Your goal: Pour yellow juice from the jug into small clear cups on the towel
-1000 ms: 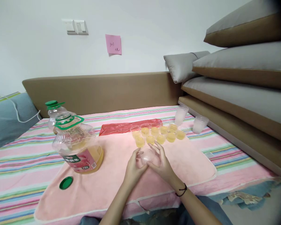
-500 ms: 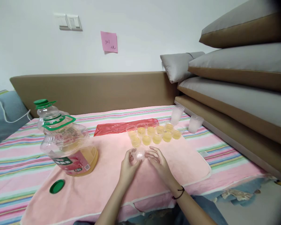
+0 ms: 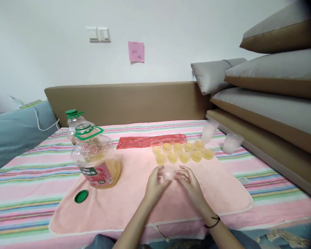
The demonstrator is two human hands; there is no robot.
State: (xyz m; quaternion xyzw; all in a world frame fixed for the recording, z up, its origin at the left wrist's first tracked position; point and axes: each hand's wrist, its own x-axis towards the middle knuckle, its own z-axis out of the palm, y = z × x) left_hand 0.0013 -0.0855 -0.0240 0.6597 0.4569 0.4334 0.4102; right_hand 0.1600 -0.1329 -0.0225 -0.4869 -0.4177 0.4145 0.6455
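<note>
Between my hands is a clear plastic cup (image 3: pixel 168 173) with no juice visible in it, just in front of the filled cups. My left hand (image 3: pixel 155 183) curls round its left side, thumb at the near side. From the right, the bent fingers of my right hand (image 3: pixel 188 180) rest against the same cup. Beyond them, several clear cups of yellow juice (image 3: pixel 184 157) stand in two rows. To the left is a large open juice bottle (image 3: pixel 101 169) with a green handle ring, partly full. Its green cap (image 3: pixel 81 196) lies on the pink cloth (image 3: pixel 114 211).
A second bottle with a green cap (image 3: pixel 72 112) stands behind the open one. Stacked cups (image 3: pixel 209 131) and another stack of cups (image 3: pixel 232 143) are at the back right. A red plastic bag (image 3: pixel 145 141) lies behind the rows. Grey-brown cushions (image 3: pixel 272 97) pile up on the right.
My view has turned left, so everything sits further right in the picture. Both hands stay round the clear cup; the bottles and filled cups keep their places.
</note>
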